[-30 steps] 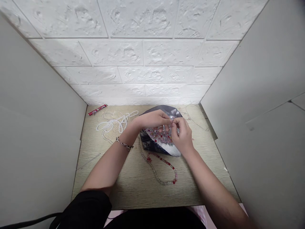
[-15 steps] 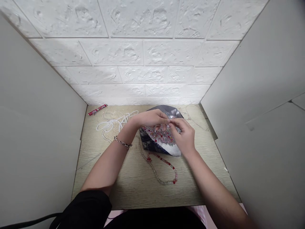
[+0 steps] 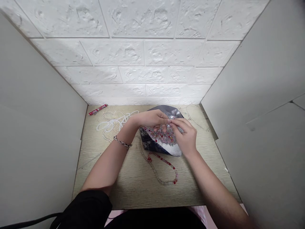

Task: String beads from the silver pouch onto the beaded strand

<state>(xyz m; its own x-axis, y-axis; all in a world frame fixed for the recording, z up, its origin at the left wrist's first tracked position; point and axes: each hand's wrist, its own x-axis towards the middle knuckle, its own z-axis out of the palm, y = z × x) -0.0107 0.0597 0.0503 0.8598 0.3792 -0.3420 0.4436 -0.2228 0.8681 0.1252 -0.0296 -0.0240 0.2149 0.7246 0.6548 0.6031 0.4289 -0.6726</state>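
My left hand [image 3: 150,119] and my right hand [image 3: 186,135] meet fingertip to fingertip above an open foil bag [image 3: 156,144] that is full of small pink, red and clear beads [image 3: 162,136]. Both hands are pinched shut on something tiny that I cannot make out. My left wrist wears a chain bracelet [image 3: 122,143]. A string of clear and red beads [image 3: 164,170] trails from under the bag toward me across the wooden table [image 3: 133,181].
White bead strands [image 3: 111,122] lie at the back left of the table, beside a small red tool [image 3: 97,109]. A thin thread [image 3: 197,122] lies at the back right. Grey panels wall in both sides; a white brick wall stands behind.
My right hand has shifted a little to the right and flattened, while its fingertips stay against those of the left hand. The left hand has barely moved.
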